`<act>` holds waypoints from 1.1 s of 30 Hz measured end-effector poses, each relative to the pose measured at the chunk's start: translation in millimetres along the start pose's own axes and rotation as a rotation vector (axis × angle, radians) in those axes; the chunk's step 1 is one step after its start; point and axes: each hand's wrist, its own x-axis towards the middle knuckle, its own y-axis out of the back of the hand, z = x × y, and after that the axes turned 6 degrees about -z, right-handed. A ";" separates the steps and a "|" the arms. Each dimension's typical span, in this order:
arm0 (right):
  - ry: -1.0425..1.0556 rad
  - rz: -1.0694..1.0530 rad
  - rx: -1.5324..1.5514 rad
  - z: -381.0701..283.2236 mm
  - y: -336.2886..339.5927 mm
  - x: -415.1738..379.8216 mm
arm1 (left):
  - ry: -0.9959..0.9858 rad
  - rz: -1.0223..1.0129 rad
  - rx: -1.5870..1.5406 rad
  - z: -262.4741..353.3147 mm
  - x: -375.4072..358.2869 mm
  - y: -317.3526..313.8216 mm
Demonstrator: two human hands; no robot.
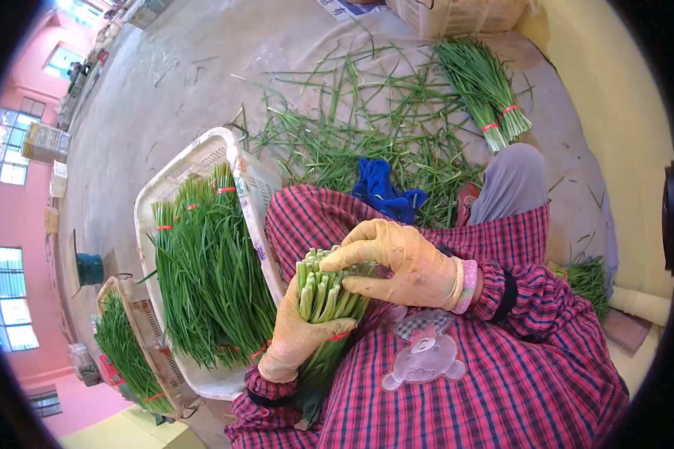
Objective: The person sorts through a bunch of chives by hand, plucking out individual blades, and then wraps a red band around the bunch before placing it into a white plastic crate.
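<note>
My left hand [303, 337], in a pale rubber glove, is wrapped round a bundle of garlic chives [326, 292]. The pale stem ends point up and away from me, and a red band circles the bundle below my thumb. Over those stem ends reaches my right hand [401, 262], also gloved. Its fingers are stretched and apart, with fingertips touching the stems. The bundle's leafy part runs down towards my lap, partly hidden by my left hand and sleeve.
A white plastic basket [236, 150] of banded chive bundles [210, 269] stands on the left, with another filled crate [146, 337] beyond. Loose leaves [352, 127] litter the floor ahead. Two banded bundles [479, 90] lie front right, near a yellow wall [614, 97]. A blue cloth [386, 191] lies close by.
</note>
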 end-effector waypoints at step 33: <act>0.169 0.246 -0.433 -12.9 -11.4 -5.8 | -0.175 0.025 -0.043 -6.8 -11.2 -9.0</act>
